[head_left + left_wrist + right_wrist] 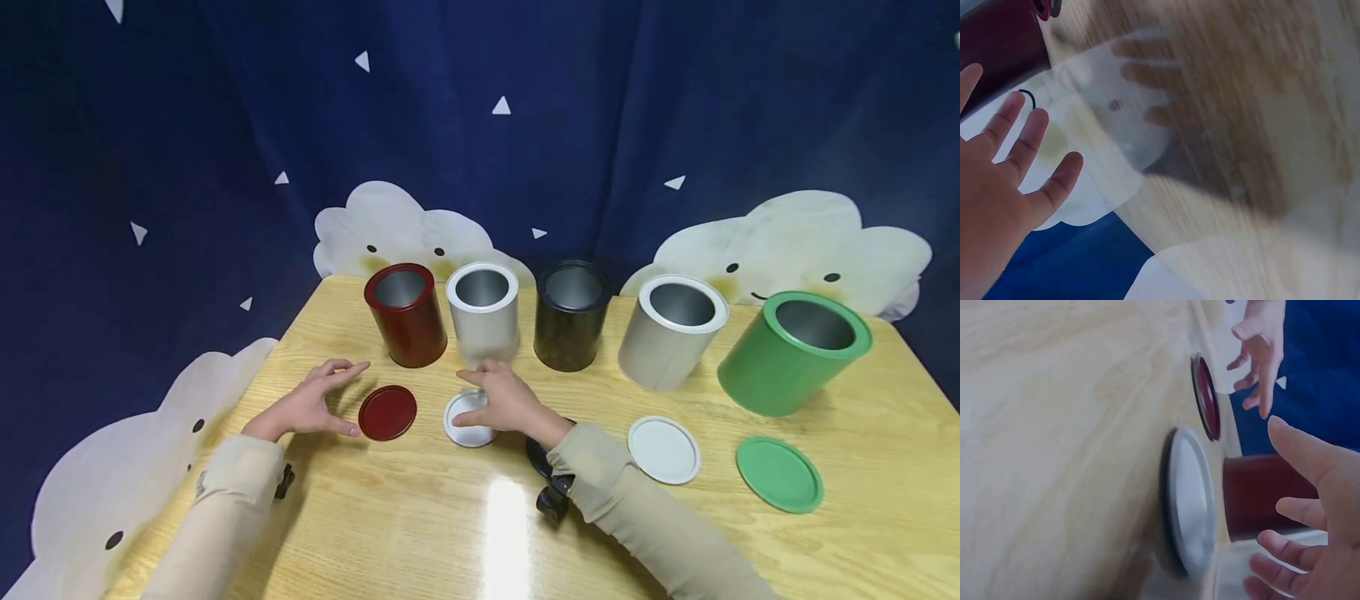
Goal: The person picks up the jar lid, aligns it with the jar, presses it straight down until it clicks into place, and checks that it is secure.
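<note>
My left hand hovers over the wood table with fingers and thumb spread, just left of a dark red lid. It holds nothing. My right hand is above a white lid and covers part of it in the head view. In the right wrist view a gap shows between those fingers and the white lid, which lies flat. Behind the two lids stand a dark red can and a white can, both upright and uncovered. A black lid is mostly hidden under my right wrist.
Further along the row stand a black can, a larger white can and a green can, all open-topped. A larger white lid and a green lid lie in front. A dark blue curtain hangs behind the table.
</note>
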A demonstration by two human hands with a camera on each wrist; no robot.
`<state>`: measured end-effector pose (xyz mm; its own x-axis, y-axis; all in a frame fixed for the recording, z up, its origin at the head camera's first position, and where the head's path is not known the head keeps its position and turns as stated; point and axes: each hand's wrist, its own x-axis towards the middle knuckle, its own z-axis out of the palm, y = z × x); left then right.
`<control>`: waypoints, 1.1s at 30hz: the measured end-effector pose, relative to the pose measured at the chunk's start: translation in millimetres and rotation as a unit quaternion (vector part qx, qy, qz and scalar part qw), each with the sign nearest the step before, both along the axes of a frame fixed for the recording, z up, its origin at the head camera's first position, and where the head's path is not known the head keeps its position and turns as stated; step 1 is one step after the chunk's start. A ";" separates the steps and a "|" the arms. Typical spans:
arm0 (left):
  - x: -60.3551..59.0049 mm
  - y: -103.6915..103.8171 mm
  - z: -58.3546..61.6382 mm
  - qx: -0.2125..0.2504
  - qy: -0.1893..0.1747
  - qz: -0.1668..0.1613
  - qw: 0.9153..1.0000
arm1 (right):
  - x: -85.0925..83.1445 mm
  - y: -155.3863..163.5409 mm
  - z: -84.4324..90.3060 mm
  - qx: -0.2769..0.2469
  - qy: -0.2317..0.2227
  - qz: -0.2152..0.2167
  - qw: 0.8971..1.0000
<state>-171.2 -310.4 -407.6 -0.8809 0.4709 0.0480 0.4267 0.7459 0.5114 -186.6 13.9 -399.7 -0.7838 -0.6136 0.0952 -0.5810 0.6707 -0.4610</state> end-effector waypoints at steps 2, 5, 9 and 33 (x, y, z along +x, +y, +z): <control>-1.6 -0.6 -1.6 0.003 -0.004 -0.001 1.000 | -0.7 -7.2 -2.6 -0.002 0.002 0.002 1.000; -3.6 -0.8 -4.6 0.003 -0.010 -0.003 1.000 | -0.6 -17.0 -6.7 0.008 0.016 -0.001 1.000; -4.5 -1.6 -9.8 0.001 -0.028 -0.001 1.000 | 0.9 -30.9 -11.3 0.061 0.026 -0.020 0.998; -0.1 0.7 -18.7 -0.088 -0.049 0.021 0.995 | 3.7 -70.7 -27.8 0.168 0.001 -0.068 0.983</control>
<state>-171.3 -309.7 -426.3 -0.8959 0.4277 -0.1196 0.3479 0.8433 0.4097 -182.9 -56.8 -427.5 -0.8608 -0.5001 -0.0942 -0.4759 0.8566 -0.1994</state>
